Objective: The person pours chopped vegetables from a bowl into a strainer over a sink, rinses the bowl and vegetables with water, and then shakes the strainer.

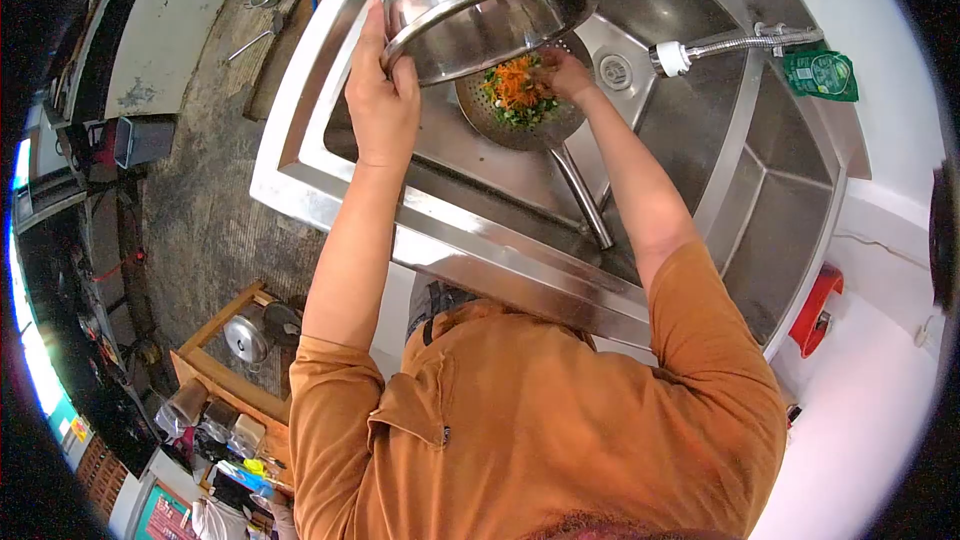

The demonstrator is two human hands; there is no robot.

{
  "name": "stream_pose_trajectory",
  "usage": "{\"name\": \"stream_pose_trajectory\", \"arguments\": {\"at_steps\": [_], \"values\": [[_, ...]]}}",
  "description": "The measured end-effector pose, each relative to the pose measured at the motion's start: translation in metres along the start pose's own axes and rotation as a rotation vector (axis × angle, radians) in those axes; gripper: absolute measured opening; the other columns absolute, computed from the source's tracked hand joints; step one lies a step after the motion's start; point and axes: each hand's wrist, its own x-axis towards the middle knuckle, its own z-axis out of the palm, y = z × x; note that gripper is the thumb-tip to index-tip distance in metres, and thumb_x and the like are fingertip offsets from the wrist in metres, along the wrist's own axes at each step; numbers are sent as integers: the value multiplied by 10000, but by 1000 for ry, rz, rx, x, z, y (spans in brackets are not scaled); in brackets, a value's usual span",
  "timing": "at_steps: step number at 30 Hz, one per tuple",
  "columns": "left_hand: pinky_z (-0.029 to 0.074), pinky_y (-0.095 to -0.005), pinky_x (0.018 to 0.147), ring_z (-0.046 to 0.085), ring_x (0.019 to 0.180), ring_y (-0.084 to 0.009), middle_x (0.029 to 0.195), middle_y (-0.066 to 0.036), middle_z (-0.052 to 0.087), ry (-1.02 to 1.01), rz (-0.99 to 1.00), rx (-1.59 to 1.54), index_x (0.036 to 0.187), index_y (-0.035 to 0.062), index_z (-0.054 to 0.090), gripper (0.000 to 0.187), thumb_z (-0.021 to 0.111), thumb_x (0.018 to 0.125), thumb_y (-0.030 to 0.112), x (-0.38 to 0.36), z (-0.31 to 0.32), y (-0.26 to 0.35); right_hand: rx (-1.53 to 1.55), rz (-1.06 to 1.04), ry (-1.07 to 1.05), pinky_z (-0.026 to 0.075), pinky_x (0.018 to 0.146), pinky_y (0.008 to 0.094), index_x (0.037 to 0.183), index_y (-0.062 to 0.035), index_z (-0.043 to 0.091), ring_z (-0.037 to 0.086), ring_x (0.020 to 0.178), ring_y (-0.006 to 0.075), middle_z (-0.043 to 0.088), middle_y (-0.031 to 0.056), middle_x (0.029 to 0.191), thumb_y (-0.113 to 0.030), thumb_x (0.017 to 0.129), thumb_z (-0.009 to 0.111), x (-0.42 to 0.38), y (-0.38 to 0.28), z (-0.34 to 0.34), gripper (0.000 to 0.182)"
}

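Steel bowl (pixel 480 10), the one thing tipped here, hangs over the sink (pixel 690 130) with its mouth turned down and toward the person, its rim running long from the left hand across toward the faucet. One sink shows, a large stainless basin with a second, narrower trough beside it on the faucet side, and the bowl sits over its upper end. One person in an orange shirt (pixel 520 420) stands at the sink's near edge, both arms reaching in. One long-handled strainer (pixel 530 100) lies in the sink just under the bowl's mouth, its round perforated head beneath the rim and its handle pointing back toward the person, long axis running from the drain side to the sink's near wall. One heap of shredded vegetables (pixel 518 90), orange and green, fills the strainer's head. The left hand (pixel 382 90) grips the bowl's rim, thumb over the edge and fingers curled round it. The right hand (pixel 570 75) rests in the strainer's head against the vegetables, fingers bent; whether they pinch anything I cannot tell. One faucet (pixel 720 45) juts over the sink from the far side, and one green packet (pixel 820 73) lies on the ledge just past it.
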Motion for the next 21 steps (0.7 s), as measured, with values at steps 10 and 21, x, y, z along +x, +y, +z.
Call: {"name": "stream_pose_trajectory", "arguments": {"at_steps": [10,21], "values": [[498,-359,989,619,1217,-304,1382,-212,581,-58,-99,-28,1463,17,465,577,516,894,-62,-1,-1,4,427,336,-71,605,741,330,1306,-24,598,708,856,192,712,86,1026,-144,977,613,-56,-46,-30,350],[522,-320,906,673,1097,-257,1310,-194,638,-15,-46,-9,1472,49,482,590,504,892,-56,1,4,3,-85,156,-110,560,821,302,1220,-42,688,705,941,172,732,105,1104,-125,927,639,-59,-26,-28,309]]}}
